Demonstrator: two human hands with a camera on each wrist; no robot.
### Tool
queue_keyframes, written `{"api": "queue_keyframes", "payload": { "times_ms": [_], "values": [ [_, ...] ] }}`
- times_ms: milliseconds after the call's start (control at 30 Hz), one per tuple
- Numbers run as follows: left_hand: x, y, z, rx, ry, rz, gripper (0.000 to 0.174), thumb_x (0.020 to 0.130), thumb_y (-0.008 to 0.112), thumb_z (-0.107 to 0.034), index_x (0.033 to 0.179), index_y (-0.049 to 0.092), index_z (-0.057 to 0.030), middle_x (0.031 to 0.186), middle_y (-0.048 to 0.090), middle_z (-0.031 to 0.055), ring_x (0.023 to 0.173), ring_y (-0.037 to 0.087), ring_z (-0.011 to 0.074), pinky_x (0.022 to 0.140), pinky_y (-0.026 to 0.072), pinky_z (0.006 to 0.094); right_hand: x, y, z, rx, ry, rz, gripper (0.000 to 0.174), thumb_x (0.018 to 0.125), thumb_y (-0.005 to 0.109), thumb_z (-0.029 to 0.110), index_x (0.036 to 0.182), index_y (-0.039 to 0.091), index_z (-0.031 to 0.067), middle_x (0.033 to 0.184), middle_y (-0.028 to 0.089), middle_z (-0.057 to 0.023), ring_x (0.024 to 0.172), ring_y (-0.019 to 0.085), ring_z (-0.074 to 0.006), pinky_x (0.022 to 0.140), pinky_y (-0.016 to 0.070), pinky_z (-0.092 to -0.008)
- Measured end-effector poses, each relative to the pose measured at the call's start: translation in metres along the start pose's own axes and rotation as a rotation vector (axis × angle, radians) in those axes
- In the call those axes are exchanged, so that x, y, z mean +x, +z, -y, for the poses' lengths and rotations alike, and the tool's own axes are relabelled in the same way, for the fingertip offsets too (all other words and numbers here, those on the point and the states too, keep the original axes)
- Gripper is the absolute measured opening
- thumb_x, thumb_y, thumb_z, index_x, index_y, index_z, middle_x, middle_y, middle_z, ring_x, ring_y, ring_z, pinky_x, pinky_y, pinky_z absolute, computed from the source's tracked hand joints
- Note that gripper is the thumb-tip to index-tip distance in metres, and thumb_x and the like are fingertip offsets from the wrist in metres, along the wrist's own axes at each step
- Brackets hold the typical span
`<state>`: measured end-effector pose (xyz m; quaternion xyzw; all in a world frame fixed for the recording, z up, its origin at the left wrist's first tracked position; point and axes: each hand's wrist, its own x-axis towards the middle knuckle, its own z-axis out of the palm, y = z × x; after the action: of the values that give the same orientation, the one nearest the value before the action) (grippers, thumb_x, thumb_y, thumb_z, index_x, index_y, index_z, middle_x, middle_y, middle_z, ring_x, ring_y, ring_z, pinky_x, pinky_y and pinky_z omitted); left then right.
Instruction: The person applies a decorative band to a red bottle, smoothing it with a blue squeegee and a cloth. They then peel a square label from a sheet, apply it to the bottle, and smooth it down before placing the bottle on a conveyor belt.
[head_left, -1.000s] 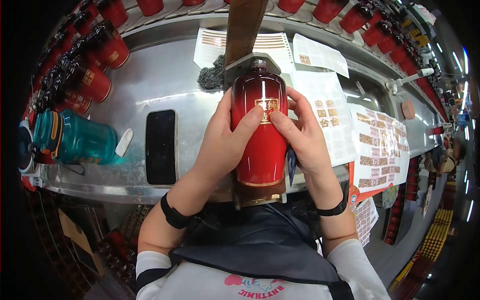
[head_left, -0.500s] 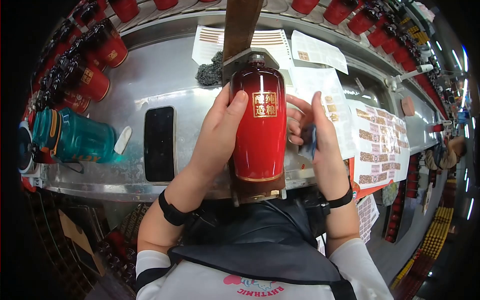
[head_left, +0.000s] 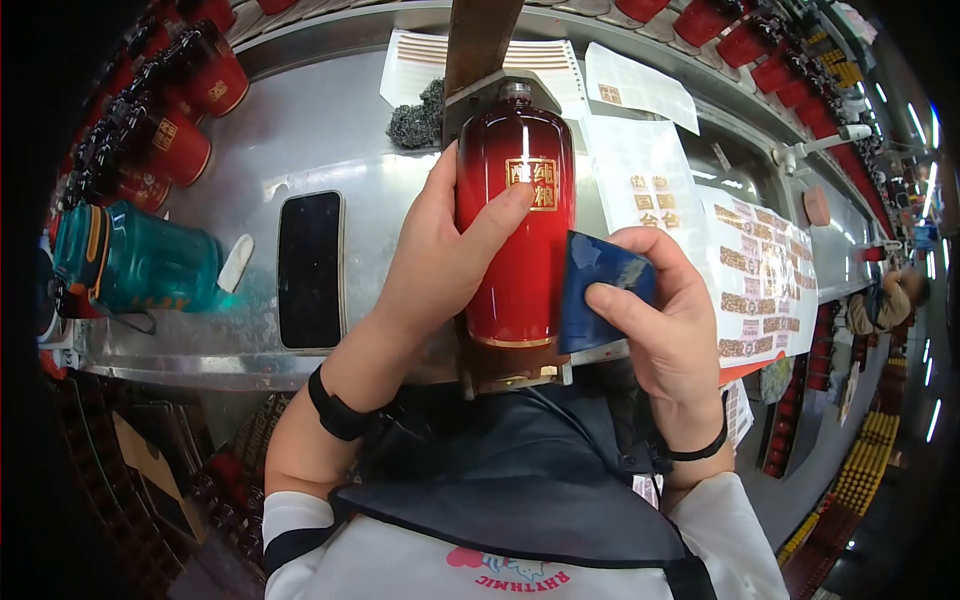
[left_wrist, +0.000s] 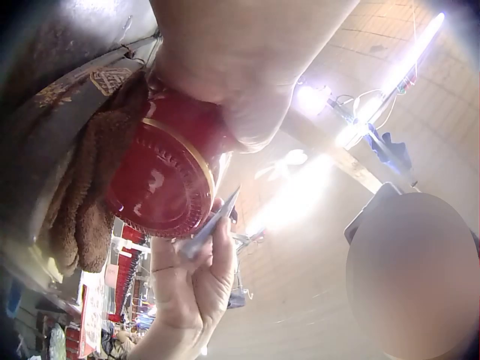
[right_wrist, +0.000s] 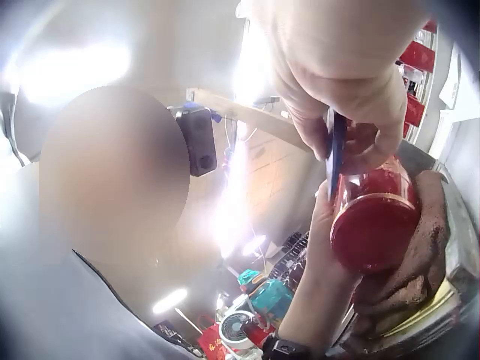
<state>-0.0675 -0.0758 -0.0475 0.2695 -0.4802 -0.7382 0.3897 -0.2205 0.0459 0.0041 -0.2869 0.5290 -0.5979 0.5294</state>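
Note:
A glossy red bottle (head_left: 510,300), dark toward its neck, lies on a stand with its neck pointing away from me. My left hand (head_left: 435,255) grips its left side, the thumb lying across part of the gold square label (head_left: 545,182). Between thumb and fingers my right hand (head_left: 675,320) pinches a flat blue scraper (head_left: 602,262), held at the bottle's lower right side. In the left wrist view the scraper (left_wrist: 208,238) appears as a thin wedge beside the bottle's base (left_wrist: 161,184). Brown cloth (left_wrist: 101,165) pads the stand under the bottle.
Sheets of gold stickers (head_left: 650,190) lie right of the bottle, with another printed sheet (head_left: 755,280) farther right. Left are a black phone (head_left: 311,270), a teal jug (head_left: 140,260) and several red bottles (head_left: 175,145). A dark mesh pad (head_left: 415,125) sits near the stand's post (head_left: 480,45).
My right hand has left the label and come down to the right, now showing the blue scraper in its pinch. The left thumb lifted from the label, then came back over it.

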Motion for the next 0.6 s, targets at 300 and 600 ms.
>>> {"api": "queue_keyframes", "payload": {
  "times_ms": [300, 600],
  "values": [
    [0.0, 0.0, 0.001, 0.037, 0.027, -0.021, 0.049, 0.096, 0.067, -0.021, 0.136, 0.047, 0.0009, 0.119, 0.064, 0.0096, 0.106, 0.061, 0.0128, 0.093, 0.0505, 0.0291, 0.015, 0.004, -0.004, -0.113, 0.047, 0.024, 0.031, 0.085, 0.076, 0.002, 0.112, 0.059, 0.0017, 0.1, 0.068, -0.0045, 0.091, 0.064, -0.0085, 0.082, 0.0534, -0.0232],
    [0.0, -0.002, 0.004, 0.026, 0.046, -0.019, 0.051, 0.095, 0.067, -0.021, 0.136, 0.047, 0.0013, 0.119, 0.064, 0.0098, 0.107, 0.061, 0.0133, 0.093, 0.0509, 0.0295, 0.015, 0.004, -0.006, -0.131, 0.012, 0.023, 0.031, 0.085, 0.075, 0.001, 0.111, 0.059, 0.0016, 0.101, 0.067, -0.0049, 0.092, 0.064, -0.009, 0.082, 0.0531, -0.0237]
  ]
}}
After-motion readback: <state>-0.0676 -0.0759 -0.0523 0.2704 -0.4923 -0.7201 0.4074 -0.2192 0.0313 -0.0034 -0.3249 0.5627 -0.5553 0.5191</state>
